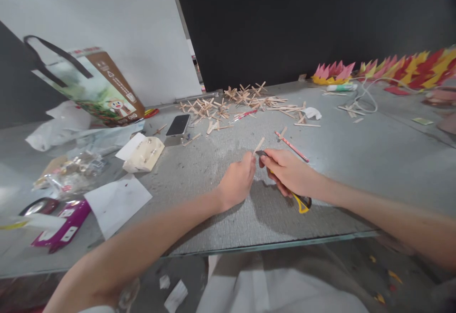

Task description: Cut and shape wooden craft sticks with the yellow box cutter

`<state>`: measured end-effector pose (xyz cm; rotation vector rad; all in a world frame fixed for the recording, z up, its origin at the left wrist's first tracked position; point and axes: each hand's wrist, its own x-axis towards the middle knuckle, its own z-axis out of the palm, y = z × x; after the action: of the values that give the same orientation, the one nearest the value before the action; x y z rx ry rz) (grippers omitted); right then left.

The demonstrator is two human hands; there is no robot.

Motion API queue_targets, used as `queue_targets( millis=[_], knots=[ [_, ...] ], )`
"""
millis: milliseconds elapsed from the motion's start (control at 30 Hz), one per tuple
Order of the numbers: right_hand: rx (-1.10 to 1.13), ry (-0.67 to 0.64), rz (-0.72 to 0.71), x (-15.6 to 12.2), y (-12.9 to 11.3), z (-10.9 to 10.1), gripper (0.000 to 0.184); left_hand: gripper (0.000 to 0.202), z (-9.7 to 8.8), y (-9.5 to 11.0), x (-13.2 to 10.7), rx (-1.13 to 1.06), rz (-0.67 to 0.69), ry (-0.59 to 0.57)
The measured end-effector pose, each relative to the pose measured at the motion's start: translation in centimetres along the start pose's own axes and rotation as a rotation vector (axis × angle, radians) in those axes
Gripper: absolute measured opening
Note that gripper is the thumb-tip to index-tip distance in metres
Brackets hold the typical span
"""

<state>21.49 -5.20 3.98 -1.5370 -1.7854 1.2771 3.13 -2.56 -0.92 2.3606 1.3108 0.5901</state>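
Observation:
Closed in a pinch, my left hand [238, 180] holds a thin wooden craft stick [260, 145], whose pale tip points up and away from me. Beside it, my right hand [290, 170] is wrapped round a yellow and black utility knife [302, 203]. The knife's dark front end is close to the stick; whether the blade touches it I cannot tell. Both hands are just above the grey table [213, 227]. Beyond them lie a red patterned pencil or pen [292, 147] and a short joined pair of sticks [282, 134].
Several star-shaped stick pieces [244, 95] are heaped at the back. A phone [178, 125], a white paper [119, 203], a purple pack [64, 225] and a tote bag [107, 90] stand or lie leftward. Paper crowns [333, 72], a glue stick [341, 87] and a white cable [366, 97] are rightward.

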Motion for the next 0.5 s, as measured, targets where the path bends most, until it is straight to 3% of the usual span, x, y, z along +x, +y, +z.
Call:
queue_targets(
  millis=[233, 500],
  knots=[
    [0.101, -0.039, -0.023, 0.1, 0.3, 0.3, 0.023, 0.030, 0.2, -0.3, 0.1, 0.038, 0.038, 0.006],
    [0.419, -0.147, -0.092, 0.8, 1.6, 0.6, 0.022, 0.032, 0.4, -0.6, 0.2, -0.156, 0.042, 0.096]
  ],
)
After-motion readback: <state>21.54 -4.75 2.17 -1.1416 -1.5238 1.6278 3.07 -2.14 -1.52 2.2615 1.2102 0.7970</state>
